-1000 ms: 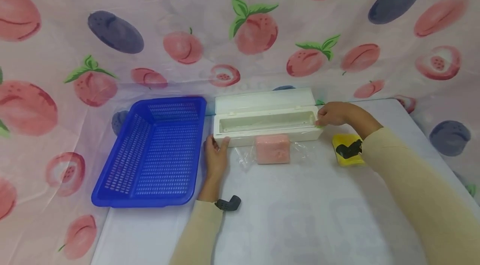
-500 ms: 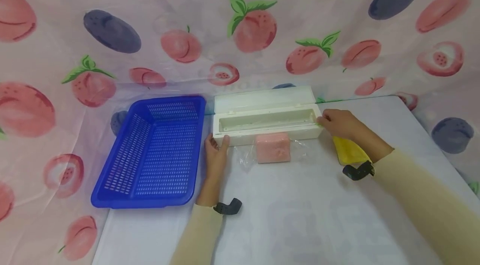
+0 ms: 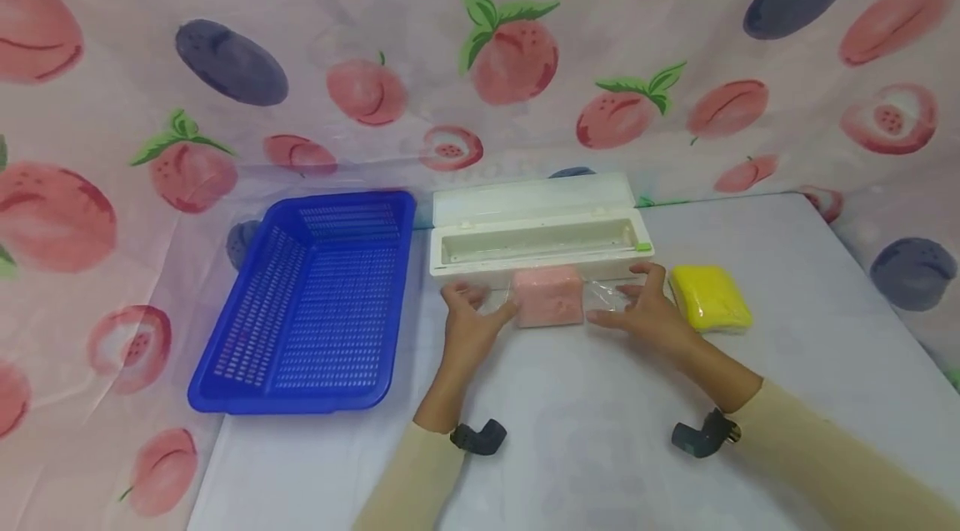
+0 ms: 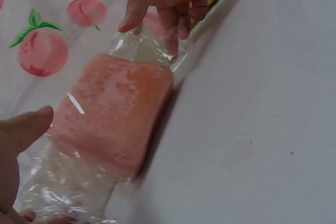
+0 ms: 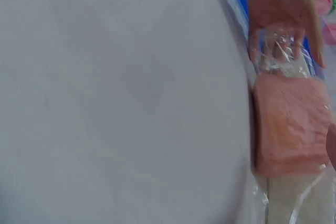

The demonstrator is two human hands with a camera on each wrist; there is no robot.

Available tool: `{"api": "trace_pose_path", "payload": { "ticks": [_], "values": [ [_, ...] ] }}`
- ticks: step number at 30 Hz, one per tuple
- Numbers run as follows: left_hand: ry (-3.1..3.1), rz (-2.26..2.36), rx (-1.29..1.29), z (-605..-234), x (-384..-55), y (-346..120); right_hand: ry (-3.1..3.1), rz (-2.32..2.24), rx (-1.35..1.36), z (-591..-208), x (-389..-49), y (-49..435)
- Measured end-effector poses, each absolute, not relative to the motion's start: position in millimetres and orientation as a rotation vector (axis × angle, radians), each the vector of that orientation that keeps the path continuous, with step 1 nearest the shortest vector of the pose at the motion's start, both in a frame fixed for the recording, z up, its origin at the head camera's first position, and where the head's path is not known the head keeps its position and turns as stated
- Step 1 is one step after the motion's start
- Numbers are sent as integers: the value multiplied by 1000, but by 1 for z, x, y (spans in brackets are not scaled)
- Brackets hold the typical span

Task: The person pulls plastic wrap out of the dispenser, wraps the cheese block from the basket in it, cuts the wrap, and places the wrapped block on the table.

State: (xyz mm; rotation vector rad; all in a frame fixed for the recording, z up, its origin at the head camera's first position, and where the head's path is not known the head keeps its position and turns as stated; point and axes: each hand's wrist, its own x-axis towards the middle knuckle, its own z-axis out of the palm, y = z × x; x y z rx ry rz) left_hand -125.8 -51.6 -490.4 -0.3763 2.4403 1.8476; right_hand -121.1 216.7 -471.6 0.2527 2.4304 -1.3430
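A pink block [image 3: 549,298] in clear plastic wrapping lies against the front of a long white box [image 3: 540,266], whose lid [image 3: 532,199] stands open at the back. A small green piece [image 3: 642,247] sits at the right end of the box's front rim. My left hand [image 3: 467,333] is at the block's left, fingers spread around the loose wrapping, thumb near the block's side. At its right, my right hand [image 3: 651,316] has its fingers parted over the other end of the wrapping. In the left wrist view, the block [image 4: 113,114] shows between both hands.
A blue perforated basket [image 3: 397,298] stands left of the box. Right of my right hand lies a yellow wrapped block [image 3: 708,298]. The white-covered table [image 3: 585,448] meets a fruit-printed cloth [image 3: 420,39] at the back.
Both hands have left the ends of the white box and come inward and nearer, to either side of the pink block. The green piece and the whole yellow block are now uncovered.
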Motion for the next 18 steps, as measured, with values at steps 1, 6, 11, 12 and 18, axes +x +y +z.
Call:
{"api": "trace_pose_path", "payload": {
  "ticks": [1,6,11,12,18],
  "values": [
    [2448,1858,-347,-492,-128,-50,2464,-1363,230,-475,-121,215],
    [2460,1991,-253,-498,-137,-45,2586,-1424,165,-484,-124,203],
    [2499,1934,-275,-498,-138,-42,2628,-1443,104,-488,-126,193],
    [2510,1882,-296,-497,-136,-41,2626,-1437,94,-488,-126,192],
    [2498,1367,-276,-485,-122,-47,2590,-1321,32,-486,-116,192]
  ]
}}
